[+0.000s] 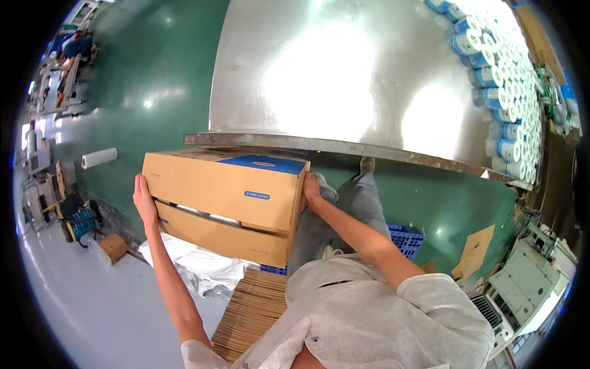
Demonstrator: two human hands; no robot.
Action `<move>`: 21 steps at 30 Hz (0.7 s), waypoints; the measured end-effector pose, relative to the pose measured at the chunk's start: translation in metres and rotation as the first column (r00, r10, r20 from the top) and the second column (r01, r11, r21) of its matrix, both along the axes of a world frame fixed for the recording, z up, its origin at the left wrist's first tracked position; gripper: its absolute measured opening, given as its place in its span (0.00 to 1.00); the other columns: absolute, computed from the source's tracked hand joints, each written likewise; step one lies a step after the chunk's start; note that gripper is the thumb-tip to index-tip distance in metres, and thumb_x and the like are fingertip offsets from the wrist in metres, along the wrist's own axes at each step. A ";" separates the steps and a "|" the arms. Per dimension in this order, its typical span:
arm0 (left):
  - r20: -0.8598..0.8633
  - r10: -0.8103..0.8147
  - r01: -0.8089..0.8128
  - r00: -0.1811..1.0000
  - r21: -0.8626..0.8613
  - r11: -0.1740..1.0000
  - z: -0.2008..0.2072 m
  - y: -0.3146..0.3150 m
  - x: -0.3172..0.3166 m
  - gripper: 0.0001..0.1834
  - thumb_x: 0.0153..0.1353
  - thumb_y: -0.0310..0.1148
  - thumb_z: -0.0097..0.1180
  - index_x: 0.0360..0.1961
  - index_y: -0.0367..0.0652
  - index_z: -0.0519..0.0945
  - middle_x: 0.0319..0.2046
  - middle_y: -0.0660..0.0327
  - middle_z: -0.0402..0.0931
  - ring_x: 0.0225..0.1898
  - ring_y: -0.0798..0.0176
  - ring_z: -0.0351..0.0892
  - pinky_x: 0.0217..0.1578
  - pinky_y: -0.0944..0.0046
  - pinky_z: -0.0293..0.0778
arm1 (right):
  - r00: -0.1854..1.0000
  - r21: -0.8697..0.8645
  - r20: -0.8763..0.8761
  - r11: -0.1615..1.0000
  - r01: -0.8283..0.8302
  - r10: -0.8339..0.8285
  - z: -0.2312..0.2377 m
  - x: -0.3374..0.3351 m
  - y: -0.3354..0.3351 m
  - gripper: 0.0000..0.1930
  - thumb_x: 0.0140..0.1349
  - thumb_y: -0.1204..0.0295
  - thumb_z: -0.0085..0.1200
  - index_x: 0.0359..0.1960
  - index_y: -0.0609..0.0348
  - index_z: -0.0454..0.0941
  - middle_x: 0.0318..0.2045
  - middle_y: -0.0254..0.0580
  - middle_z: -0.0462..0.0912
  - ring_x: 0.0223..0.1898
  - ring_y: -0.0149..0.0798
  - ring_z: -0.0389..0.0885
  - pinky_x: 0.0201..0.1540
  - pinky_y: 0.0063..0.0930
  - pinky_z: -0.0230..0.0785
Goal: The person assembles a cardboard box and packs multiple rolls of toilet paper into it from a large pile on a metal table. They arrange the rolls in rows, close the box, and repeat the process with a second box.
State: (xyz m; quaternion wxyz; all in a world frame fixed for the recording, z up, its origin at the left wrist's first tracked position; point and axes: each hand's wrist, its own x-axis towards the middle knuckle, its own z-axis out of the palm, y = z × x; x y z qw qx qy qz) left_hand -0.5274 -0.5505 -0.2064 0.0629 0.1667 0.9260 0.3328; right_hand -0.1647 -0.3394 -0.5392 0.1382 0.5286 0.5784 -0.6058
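Note:
A brown cardboard carton [215, 184] with a blue panel on its upper side is held between my hands, beside the near edge of the metal table [246, 74]. On the side facing me, a long gap runs between two cardboard flaps. My left hand [144, 200] grips the carton's left end, fingers at its upper corner. At the right end, my right hand [312, 189] is closed on the carton's edge, its fingertips partly hidden. What lies inside the carton is mostly out of sight.
Many blue-and-white wrapped rolls [495, 98] stand along the table's right side. Below the carton lie white plastic sheeting [206, 267] and a stack of flattened cartons [252, 310]. A blue crate [405, 240] stands near my legs. A white roll [99, 158] lies on the green floor.

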 end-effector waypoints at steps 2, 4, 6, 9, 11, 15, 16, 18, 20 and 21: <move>0.008 -0.018 0.018 1.000 0.024 1.000 0.001 0.008 -0.007 0.20 0.78 0.44 0.42 0.50 0.37 0.78 0.39 0.51 0.81 0.39 0.57 0.77 0.47 0.59 0.72 | 0.990 0.189 0.039 0.972 -0.140 0.135 -0.010 0.004 0.012 0.29 0.76 0.48 0.36 0.65 0.56 0.70 0.58 0.44 0.75 0.60 0.42 0.72 0.63 0.42 0.64; -0.006 -0.029 0.029 1.000 0.040 0.999 0.005 0.005 -0.007 0.21 0.78 0.44 0.41 0.50 0.38 0.79 0.40 0.49 0.82 0.39 0.55 0.78 0.47 0.58 0.72 | 0.954 -0.052 -0.138 0.964 0.260 -0.265 0.008 0.003 0.017 0.23 0.75 0.53 0.43 0.60 0.56 0.72 0.49 0.39 0.79 0.54 0.39 0.78 0.57 0.38 0.72; -0.040 0.026 -0.027 0.999 -0.024 0.999 0.005 -0.014 0.002 0.22 0.78 0.45 0.41 0.53 0.39 0.79 0.43 0.46 0.83 0.44 0.48 0.82 0.48 0.54 0.73 | 0.926 -0.263 -0.149 0.916 0.302 -0.347 0.072 0.005 0.025 0.23 0.76 0.55 0.43 0.64 0.55 0.68 0.52 0.40 0.78 0.56 0.38 0.77 0.58 0.39 0.72; -0.057 0.153 -0.149 0.987 0.066 0.987 0.019 -0.015 0.023 0.25 0.78 0.49 0.39 0.52 0.39 0.80 0.45 0.47 0.84 0.46 0.50 0.83 0.51 0.55 0.73 | 0.915 -0.273 -0.227 0.923 0.270 -0.334 0.181 0.008 0.049 0.23 0.76 0.61 0.45 0.69 0.54 0.64 0.58 0.43 0.76 0.56 0.39 0.77 0.57 0.37 0.72; -0.114 0.238 -0.209 0.965 0.216 0.954 0.017 -0.030 0.028 0.23 0.79 0.47 0.41 0.62 0.42 0.75 0.52 0.52 0.83 0.52 0.52 0.81 0.57 0.58 0.71 | 0.874 -0.183 -0.391 0.955 0.232 -0.287 0.227 0.015 0.058 0.25 0.76 0.63 0.48 0.71 0.54 0.62 0.63 0.46 0.73 0.58 0.40 0.75 0.59 0.36 0.70; -0.237 0.345 -0.269 0.908 0.301 0.915 0.030 -0.048 0.083 0.27 0.76 0.40 0.47 0.72 0.42 0.63 0.69 0.50 0.68 0.69 0.49 0.67 0.68 0.53 0.62 | 0.729 -0.079 -0.681 0.996 0.028 -0.075 0.310 0.021 0.081 0.35 0.75 0.56 0.51 0.78 0.50 0.52 0.72 0.52 0.62 0.72 0.45 0.63 0.72 0.43 0.59; -0.341 0.371 -0.308 0.864 0.224 0.925 0.022 -0.059 0.102 0.29 0.76 0.39 0.48 0.73 0.41 0.62 0.72 0.49 0.62 0.72 0.49 0.62 0.70 0.53 0.59 | 0.700 0.000 -0.711 0.996 -0.084 0.059 0.330 0.022 0.083 0.41 0.71 0.55 0.57 0.79 0.50 0.49 0.76 0.51 0.56 0.76 0.46 0.57 0.74 0.44 0.56; 0.042 0.532 -0.453 0.845 0.585 0.673 0.003 -0.076 0.129 0.36 0.73 0.45 0.52 0.76 0.43 0.56 0.74 0.49 0.57 0.74 0.50 0.54 0.72 0.54 0.53 | 0.540 0.342 -0.700 0.883 -0.321 0.468 0.357 0.014 0.088 0.47 0.64 0.59 0.64 0.80 0.50 0.47 0.79 0.49 0.49 0.78 0.48 0.53 0.75 0.44 0.53; 0.479 0.476 -0.650 0.737 0.697 0.303 -0.004 -0.079 0.163 0.41 0.70 0.48 0.54 0.77 0.42 0.54 0.73 0.51 0.59 0.74 0.51 0.54 0.71 0.55 0.53 | 0.417 0.679 -0.445 0.603 -0.419 0.792 0.401 0.000 0.073 0.45 0.63 0.60 0.65 0.78 0.50 0.52 0.77 0.50 0.55 0.76 0.50 0.58 0.73 0.43 0.58; 0.519 0.481 -0.691 0.707 0.654 0.309 0.007 -0.070 0.174 0.46 0.67 0.52 0.57 0.77 0.40 0.53 0.69 0.54 0.63 0.70 0.51 0.61 0.67 0.54 0.60 | 0.346 0.798 -0.272 0.412 -0.440 0.898 0.413 -0.003 0.068 0.44 0.63 0.61 0.66 0.78 0.51 0.55 0.76 0.51 0.59 0.75 0.51 0.61 0.72 0.42 0.60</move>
